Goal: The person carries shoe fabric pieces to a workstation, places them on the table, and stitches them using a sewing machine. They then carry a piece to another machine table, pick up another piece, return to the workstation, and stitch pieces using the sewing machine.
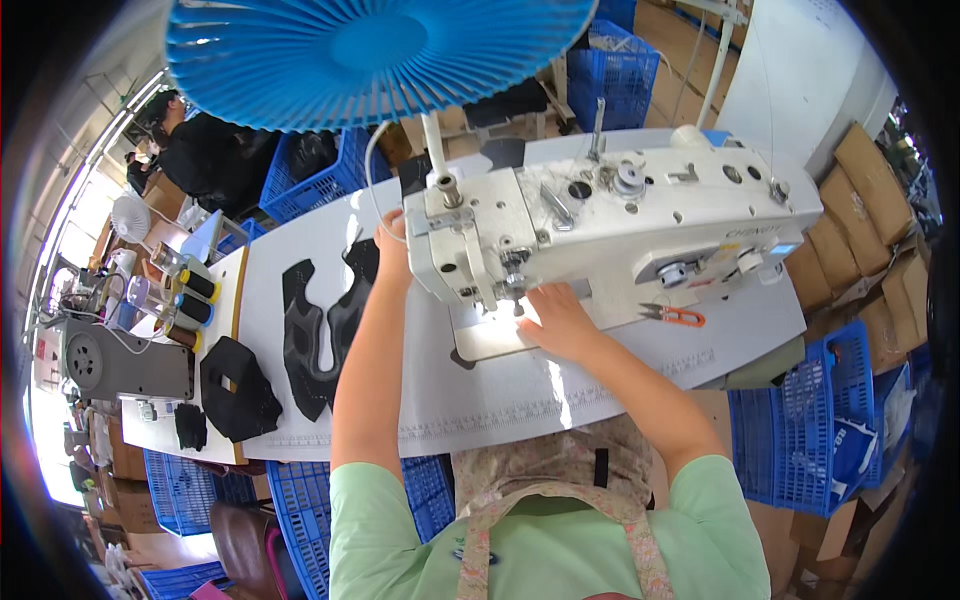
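1. Head view, far left: thread cones (190,300) are seen lying on a pale side table (228,275), next to a grey machine unit (120,365). A co-worker in dark clothing (205,150) is seated behind, beside blue plastic crates (320,185).
2. Left of centre: a stack of black cut fabric pieces (238,390) is noted at the side table's near edge. Black shaped upper pieces (315,330) are laid flat on the white work table (520,400).
3. Left hand (392,245): extended past the left end of the white sewing machine (620,225). It is largely hidden by the machine head; finger state cannot be told. It lies just above the black upper pieces; contact cannot be confirmed.
4. Overhead: a blue fan (375,50) is recorded above the machine.
5. Right hand (555,320): laid flat, fingers spread and pointing toward the needle area, pressed on the bright plate under the machine arm. Nothing is seen gripped.
6. Right of the hand: orange-handled thread snips (675,316) are lying on the table, apart from the hand.
7. Far right: blue crates (820,430) and cardboard boxes (870,215) are noted.
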Motion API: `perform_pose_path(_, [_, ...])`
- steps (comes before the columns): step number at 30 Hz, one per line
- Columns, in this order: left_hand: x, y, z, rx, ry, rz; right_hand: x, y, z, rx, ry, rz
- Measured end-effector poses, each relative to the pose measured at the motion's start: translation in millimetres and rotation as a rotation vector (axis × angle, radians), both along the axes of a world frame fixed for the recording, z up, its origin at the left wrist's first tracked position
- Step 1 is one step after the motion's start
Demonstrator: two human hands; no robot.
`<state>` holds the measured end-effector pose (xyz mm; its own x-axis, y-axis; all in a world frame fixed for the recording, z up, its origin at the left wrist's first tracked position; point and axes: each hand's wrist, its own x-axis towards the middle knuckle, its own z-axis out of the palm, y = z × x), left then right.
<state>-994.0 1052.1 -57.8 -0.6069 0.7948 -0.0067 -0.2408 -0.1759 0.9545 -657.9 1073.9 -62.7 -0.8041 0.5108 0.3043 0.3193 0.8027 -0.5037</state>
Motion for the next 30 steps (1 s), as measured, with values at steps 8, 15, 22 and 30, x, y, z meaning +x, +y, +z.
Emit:
perform_pose_path(8, [7,17,109,0.186,0.184,-0.214,-52,85,-8,0.05,-0.019,-0.184])
perform_pose_path(15, [38,-2,138,0.122,0.056,-0.417,-31,108,4,0.011,0.113,-0.163])
perform_pose_path(22, [12,-23,57,-0.308,0.594,-0.355,-41,95,5,-0.074,0.178,-0.158])
perform_pose_path(30, [52,-84,54,-0.449,0.895,-0.254,-9,91,-8,-0.226,0.198,-0.198])
